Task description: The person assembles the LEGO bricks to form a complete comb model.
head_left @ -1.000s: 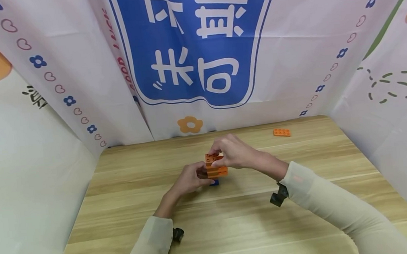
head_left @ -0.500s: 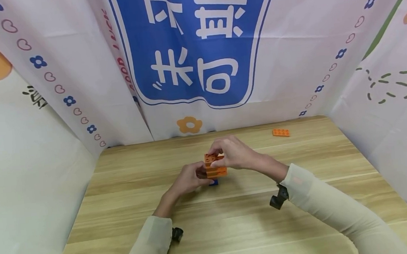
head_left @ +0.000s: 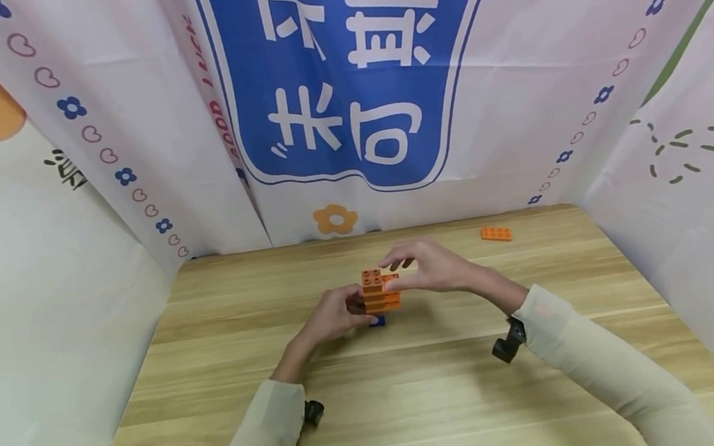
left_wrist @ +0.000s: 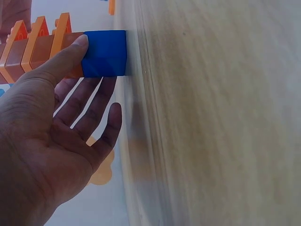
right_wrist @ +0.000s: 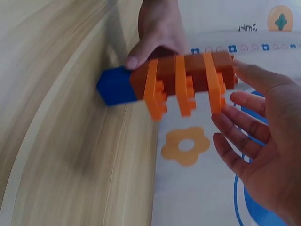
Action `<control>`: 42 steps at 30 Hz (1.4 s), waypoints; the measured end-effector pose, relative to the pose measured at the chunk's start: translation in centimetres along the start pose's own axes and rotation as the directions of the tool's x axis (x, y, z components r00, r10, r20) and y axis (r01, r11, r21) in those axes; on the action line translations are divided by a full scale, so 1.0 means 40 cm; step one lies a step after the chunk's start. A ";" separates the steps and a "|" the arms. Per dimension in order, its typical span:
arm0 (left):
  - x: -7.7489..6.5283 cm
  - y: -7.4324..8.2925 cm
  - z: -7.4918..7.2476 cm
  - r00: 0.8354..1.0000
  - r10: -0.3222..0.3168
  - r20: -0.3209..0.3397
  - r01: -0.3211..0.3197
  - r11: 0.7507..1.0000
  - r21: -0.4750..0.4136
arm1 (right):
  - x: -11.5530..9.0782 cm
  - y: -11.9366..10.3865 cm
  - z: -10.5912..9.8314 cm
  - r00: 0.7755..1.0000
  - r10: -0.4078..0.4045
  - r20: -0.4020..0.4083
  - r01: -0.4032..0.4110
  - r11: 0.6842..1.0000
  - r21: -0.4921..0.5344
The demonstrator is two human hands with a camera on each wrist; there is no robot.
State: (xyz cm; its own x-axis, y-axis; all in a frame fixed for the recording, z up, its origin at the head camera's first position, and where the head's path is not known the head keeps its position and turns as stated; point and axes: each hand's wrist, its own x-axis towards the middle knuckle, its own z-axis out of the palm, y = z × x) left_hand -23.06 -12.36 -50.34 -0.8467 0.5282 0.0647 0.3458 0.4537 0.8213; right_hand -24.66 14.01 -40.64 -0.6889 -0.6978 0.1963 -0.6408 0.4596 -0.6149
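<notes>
A tower of toy building blocks [head_left: 372, 296] stands upright on the wooden table. Its base is a blue block [left_wrist: 107, 54], with brown blocks [right_wrist: 195, 68] and orange plates [right_wrist: 182, 89] alternating above it. The plates jut out to the right, studs up. My left hand [head_left: 332, 315] holds the tower low down, thumb across the blue block's upper edge and fingers behind. Beside the top my right hand [head_left: 437, 265] has its fingers spread, holding nothing. Its thumb [right_wrist: 251, 75] is close to the top brown block; whether it touches, I cannot tell.
A loose orange plate [head_left: 496, 234] lies near the table's back right edge. Behind the wooden table [head_left: 461, 398] hangs a printed cloth [head_left: 502, 132], and more cloth walls close off both sides.
My right hand has let go of the tower's top and drawn back to the right, its fingers spreading. The left hand keeps its hold; the tower stays put.
</notes>
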 end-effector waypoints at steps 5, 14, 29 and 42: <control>0.000 0.002 0.003 1.000 -0.026 -0.012 0.026 1.000 -0.006 | -0.027 0.025 -0.021 0.999 0.036 0.001 -0.036 0.999 0.008; -0.002 0.003 0.007 0.999 -0.044 -0.006 0.044 0.999 -0.001 | -0.084 0.073 -0.052 0.994 0.103 -0.024 -0.105 0.991 -0.078; -0.004 0.004 0.007 0.998 -0.061 -0.005 0.061 0.998 -0.002 | -0.157 0.185 -0.099 0.988 0.151 -0.044 -0.156 0.978 -0.139; -0.003 0.002 0.004 0.998 -0.055 -0.008 0.055 0.998 -0.004 | -0.195 0.260 -0.132 0.974 0.203 -0.095 -0.220 0.949 -0.225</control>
State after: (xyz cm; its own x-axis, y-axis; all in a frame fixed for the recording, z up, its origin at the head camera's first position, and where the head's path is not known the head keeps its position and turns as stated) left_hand -22.86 -12.27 -50.39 -0.8676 0.4967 0.0243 0.2972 0.4788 0.8261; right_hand -27.72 27.15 -44.52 -0.8338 -0.5343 0.1388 -0.5329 0.7135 -0.4548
